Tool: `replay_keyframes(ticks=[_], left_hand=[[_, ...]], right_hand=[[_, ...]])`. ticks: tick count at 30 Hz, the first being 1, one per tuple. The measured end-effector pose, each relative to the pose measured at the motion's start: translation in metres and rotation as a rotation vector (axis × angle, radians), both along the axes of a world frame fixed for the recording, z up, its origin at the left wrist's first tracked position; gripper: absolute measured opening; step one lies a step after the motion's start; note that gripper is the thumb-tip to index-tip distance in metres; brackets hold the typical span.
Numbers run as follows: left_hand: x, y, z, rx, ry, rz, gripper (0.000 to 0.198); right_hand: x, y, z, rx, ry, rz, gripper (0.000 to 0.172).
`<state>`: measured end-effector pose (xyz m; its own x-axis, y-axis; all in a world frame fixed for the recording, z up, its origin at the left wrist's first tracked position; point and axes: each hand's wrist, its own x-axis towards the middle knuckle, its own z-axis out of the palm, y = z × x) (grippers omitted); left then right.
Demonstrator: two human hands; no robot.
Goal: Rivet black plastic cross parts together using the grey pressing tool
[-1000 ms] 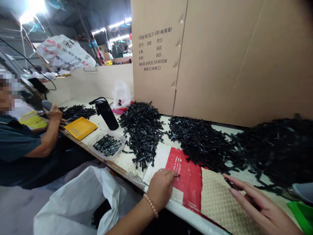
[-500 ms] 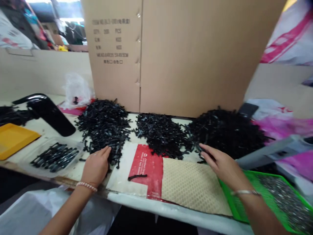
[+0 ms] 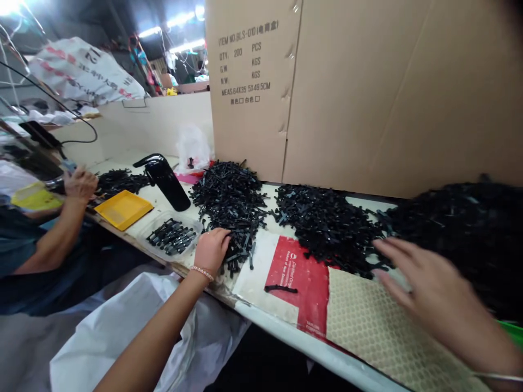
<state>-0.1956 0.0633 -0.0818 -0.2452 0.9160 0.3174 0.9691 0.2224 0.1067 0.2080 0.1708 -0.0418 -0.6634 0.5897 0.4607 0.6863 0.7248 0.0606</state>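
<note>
My left hand [image 3: 212, 250], with a beaded bracelet at the wrist, rests at the near edge of the left pile of small black strip-like parts [image 3: 232, 201]. Its fingers are pressed together; whatever is between them is hidden. My right hand [image 3: 425, 283], slightly blurred, hovers by the gap between the middle black pile [image 3: 327, 218] and the large right pile [image 3: 461, 228]. Thumb and fingers there are apart, with nothing visible between them. A single black strip [image 3: 281, 288] lies on the red and white sheet [image 3: 278, 313] between my hands.
A clear tub [image 3: 143, 237] of black parts stands left, near a yellow tray [image 3: 122, 209] and a shiny black handled object [image 3: 167, 185]. A big cardboard box [image 3: 347, 109] stands behind the piles. Another person's hand [image 3: 79, 185] is at far left. A textured mat [image 3: 359, 310] lies right.
The view has swung left, bringing the other person's arm into sight. My right hand has opened wider near the right pile. My left hand stays at the left pile's edge.
</note>
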Motion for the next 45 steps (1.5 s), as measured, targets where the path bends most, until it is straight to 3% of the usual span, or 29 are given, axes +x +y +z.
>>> replay_keyframes(ticks=[2,4,7,13,19,22,26,30,36,39,45], left_hand=[[-0.005,0.001,0.0,0.043,-0.033,0.01,0.026],[-0.01,0.002,0.001,0.075,-0.063,0.011,0.028],[-0.016,0.003,0.005,0.115,-0.108,0.024,0.035],[-0.027,0.003,0.012,0.201,-0.265,0.049,0.037],[-0.035,0.009,0.008,0.302,-0.604,0.104,0.021],[-0.038,0.017,0.006,0.365,-0.818,0.143,0.024],[-0.034,0.024,0.013,0.44,-1.102,0.167,0.027],[-0.006,0.017,0.028,0.407,-1.384,0.128,0.029],[0.051,0.004,0.041,0.326,-1.756,0.042,0.023],[0.067,0.01,0.043,0.396,-1.938,0.094,0.016],[0.1,0.006,0.048,0.374,-2.193,0.141,0.019]], right_hand=[[-0.037,-0.029,-0.007,-0.181,-0.005,0.242,0.038],[-0.072,-0.052,-0.016,-0.362,-0.073,0.353,0.035],[-0.114,-0.07,-0.029,-0.492,-0.141,0.39,0.035],[-0.157,-0.064,-0.047,-0.466,-0.285,0.36,0.028],[-0.152,-0.058,-0.058,-0.414,-0.271,0.35,0.048],[-0.144,-0.054,-0.051,-0.465,-0.116,0.35,0.041],[-0.132,-0.049,-0.028,-0.637,0.169,0.414,0.025],[-0.119,-0.053,-0.011,-0.925,0.483,0.381,0.015],[-0.107,-0.071,-0.006,-1.29,1.036,0.184,0.034],[-0.1,-0.077,-0.01,-1.345,1.082,0.132,0.038],[-0.094,-0.076,-0.015,-1.374,0.933,0.107,0.047]])
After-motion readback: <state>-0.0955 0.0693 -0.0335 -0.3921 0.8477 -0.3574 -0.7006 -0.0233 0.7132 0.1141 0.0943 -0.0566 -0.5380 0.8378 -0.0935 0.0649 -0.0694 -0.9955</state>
